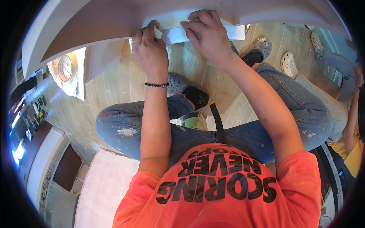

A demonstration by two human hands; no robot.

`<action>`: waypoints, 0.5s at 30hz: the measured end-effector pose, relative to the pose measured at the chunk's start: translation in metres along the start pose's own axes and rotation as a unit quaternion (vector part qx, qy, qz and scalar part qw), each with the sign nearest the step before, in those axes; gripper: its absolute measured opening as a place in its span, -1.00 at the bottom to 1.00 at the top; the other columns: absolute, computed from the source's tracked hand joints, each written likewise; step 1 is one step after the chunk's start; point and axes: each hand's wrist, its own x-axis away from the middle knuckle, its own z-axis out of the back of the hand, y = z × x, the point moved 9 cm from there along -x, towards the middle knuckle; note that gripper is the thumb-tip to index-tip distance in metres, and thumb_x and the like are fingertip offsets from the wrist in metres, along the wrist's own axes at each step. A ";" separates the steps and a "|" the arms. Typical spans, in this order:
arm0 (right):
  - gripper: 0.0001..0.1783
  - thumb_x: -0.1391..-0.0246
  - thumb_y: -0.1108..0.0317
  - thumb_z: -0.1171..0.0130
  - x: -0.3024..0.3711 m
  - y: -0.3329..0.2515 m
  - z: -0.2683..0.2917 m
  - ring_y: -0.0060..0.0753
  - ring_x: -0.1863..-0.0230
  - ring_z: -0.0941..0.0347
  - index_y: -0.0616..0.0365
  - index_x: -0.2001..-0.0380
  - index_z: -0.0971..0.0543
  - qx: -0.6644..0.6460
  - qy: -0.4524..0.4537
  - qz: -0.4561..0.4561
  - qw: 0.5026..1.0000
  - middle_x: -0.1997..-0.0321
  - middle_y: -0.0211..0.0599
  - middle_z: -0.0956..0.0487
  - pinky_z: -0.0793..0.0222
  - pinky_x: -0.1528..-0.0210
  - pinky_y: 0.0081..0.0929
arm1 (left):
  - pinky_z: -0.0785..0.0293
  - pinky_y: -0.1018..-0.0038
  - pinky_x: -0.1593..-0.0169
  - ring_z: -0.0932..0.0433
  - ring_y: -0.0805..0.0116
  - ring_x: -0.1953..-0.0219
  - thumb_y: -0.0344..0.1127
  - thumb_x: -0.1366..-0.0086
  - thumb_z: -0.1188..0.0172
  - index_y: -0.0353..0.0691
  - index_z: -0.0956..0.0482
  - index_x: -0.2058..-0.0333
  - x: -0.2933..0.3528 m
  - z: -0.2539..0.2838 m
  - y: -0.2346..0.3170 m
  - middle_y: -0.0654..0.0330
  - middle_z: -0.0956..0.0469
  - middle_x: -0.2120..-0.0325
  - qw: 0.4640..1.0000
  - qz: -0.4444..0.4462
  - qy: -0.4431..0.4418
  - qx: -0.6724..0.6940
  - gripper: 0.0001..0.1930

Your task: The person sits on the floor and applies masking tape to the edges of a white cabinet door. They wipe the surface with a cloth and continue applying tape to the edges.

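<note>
At the top of the head view a pale curved panel point(102, 23) arcs across in front of me. Along its lower edge runs a flat white strip point(175, 37). My left hand point(149, 49) is on the strip's left part, fingers curled around a small whitish folded piece point(157, 32). Farther right, my right hand point(208, 35) bends over the strip, thumb and fingertips drawn together against the panel. What those fingertips hold, if anything, is too small to make out.
A person in grey trousers point(338, 110) sits close on my right. On the wooden-look floor point(114, 81), a round tin point(67, 67) lies on white sheeting at the left. A white board point(100, 186) is at lower left; a greenish container point(194, 121) stands between my legs.
</note>
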 end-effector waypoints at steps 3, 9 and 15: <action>-0.80 -0.05 0.33 -0.35 0.001 0.001 -0.001 -0.11 -0.02 -0.43 0.03 0.22 -0.78 -0.004 0.002 0.000 1.000 0.08 -0.35 -0.58 -0.49 -0.11 -0.26 | -0.56 0.17 0.07 -0.61 0.05 0.14 -0.65 -0.01 -0.22 -0.09 -0.75 0.08 0.002 -0.004 -0.004 0.12 -0.66 0.26 0.998 0.033 -0.017 0.057 -0.53; -0.79 -0.02 0.37 -0.37 0.002 0.000 -0.001 -0.09 -0.02 -0.42 0.04 0.23 -0.78 -0.017 0.008 -0.007 1.000 0.09 -0.34 -0.57 -0.48 -0.11 -0.23 | -0.61 0.26 0.28 -0.67 0.18 0.31 -0.40 -0.25 -0.44 -0.04 -0.79 0.20 -0.001 0.005 0.004 0.21 -0.70 0.36 0.999 -0.022 0.046 0.003 -0.85; -0.80 -0.01 0.37 -0.37 0.003 0.001 0.000 -0.08 -0.03 -0.43 0.04 0.24 -0.78 -0.017 0.013 -0.011 1.000 0.10 -0.33 -0.58 -0.48 -0.12 -0.23 | -0.61 0.28 0.29 -0.69 0.22 0.31 -0.40 -0.25 -0.44 -0.07 -0.80 0.20 0.000 0.003 0.005 0.22 -0.71 0.37 0.999 -0.032 0.042 0.008 -0.85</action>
